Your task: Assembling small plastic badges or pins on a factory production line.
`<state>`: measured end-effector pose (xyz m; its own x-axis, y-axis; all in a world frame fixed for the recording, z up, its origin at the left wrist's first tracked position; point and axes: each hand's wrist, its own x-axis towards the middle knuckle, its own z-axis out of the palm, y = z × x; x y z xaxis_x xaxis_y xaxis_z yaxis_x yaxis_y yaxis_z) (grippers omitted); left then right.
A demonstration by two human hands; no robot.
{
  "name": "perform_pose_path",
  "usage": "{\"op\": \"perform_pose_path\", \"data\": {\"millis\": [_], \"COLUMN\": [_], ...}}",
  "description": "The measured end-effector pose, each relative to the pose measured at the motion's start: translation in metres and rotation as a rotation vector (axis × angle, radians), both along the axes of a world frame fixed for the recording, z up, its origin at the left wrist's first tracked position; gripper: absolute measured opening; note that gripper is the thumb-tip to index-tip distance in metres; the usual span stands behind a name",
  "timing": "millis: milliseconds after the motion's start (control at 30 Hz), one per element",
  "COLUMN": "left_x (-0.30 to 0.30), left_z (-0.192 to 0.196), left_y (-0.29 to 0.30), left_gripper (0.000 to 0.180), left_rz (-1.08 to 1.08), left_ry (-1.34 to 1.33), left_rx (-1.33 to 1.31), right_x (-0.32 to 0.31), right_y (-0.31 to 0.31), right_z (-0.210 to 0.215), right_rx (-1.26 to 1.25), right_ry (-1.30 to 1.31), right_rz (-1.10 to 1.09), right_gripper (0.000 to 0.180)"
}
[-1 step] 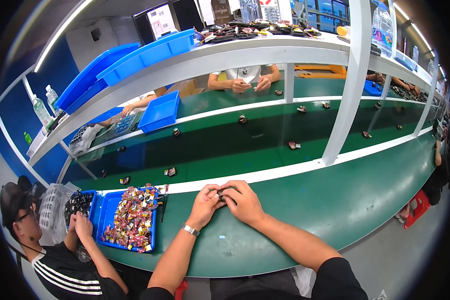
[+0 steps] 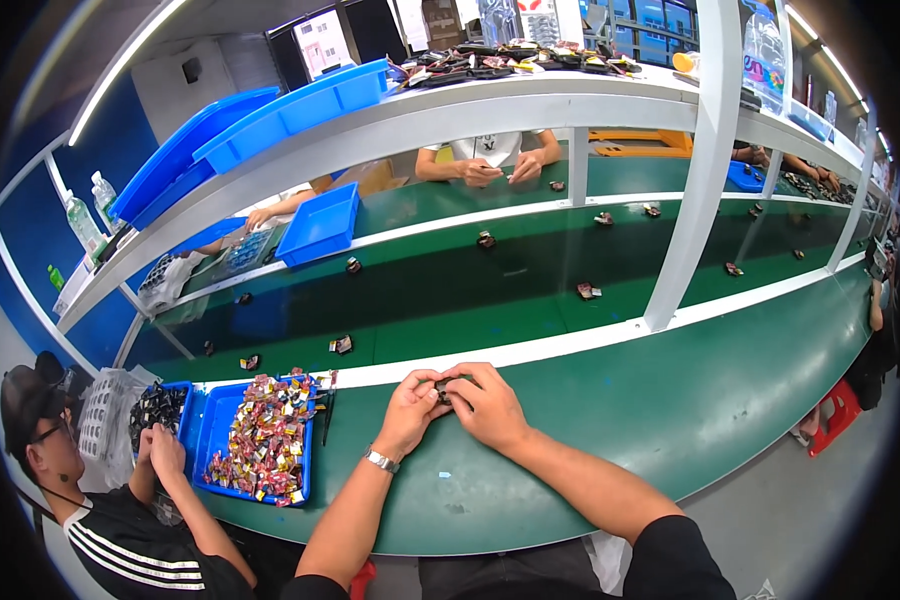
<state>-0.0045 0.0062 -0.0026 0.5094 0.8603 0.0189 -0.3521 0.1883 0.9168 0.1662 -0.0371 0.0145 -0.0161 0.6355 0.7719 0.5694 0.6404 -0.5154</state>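
We see both hands meeting over the green worktop [image 2: 590, 440], just on the near side of its white stripe [image 2: 570, 345]. The left hand [image 2: 410, 410], with a watch [image 2: 381, 460] at the wrist, and the right hand [image 2: 485, 405] pinch one small dark part [image 2: 442, 388] between their fingertips; each grip is narrow and closed on that part, which sits off the worktop, between the two hands. We cannot tell what kind of part it is, as the fingers cover most of it.

The earlier frame carries the same time stamp, and we find no difference: hands, part and trays lie alike in both.

Left of the hands, a blue tray [image 2: 210, 440] rests on the worktop, filled with small red and yellow pieces [image 2: 265, 435]. Just left of that tray, a second tray holds dark pieces [image 2: 158, 405], and a neighbour in a black striped shirt [image 2: 130, 550] has both hands [image 2: 160, 450] at its near edge.

Beyond the stripe runs the darker green belt [image 2: 450, 290], with single small parts [image 2: 587, 290] well apart along it. Across the belt, another person's hands [image 2: 495, 170] work at the far side. A white post [image 2: 695, 170] rises from the stripe, right of our hands, up to a shelf [image 2: 450, 115] bearing blue bins [image 2: 290, 115].
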Motion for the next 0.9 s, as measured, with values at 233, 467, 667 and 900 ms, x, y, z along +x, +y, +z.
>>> {"op": "perform_pose_path", "data": {"millis": [233, 467, 667, 900], "left_x": [-0.001, 0.0, -0.001, 0.001], "left_z": [-0.004, -0.004, -0.002, -0.002], "left_y": [0.002, 0.004, 0.001, 0.001], "left_gripper": [0.022, 0.023, 0.023, 0.021], "left_rz": [-0.007, -0.022, 0.001, 0.023], "left_ry": [0.0, 0.014, 0.024, 0.013], "left_rx": [0.014, 0.017, 0.015, 0.036], "right_x": [-0.001, 0.001, 0.003, 0.01], "right_y": [-0.002, -0.003, -0.002, 0.002], "right_z": [0.0, 0.0, 0.002, -0.001], "right_rx": [-0.05, -0.024, -0.046, -0.074], "right_ry": [-0.034, -0.151, -0.157, -0.183], "right_rz": [-0.029, -0.07, -0.037, 0.066], "right_gripper": [0.01, 0.021, 0.024, 0.022]}}
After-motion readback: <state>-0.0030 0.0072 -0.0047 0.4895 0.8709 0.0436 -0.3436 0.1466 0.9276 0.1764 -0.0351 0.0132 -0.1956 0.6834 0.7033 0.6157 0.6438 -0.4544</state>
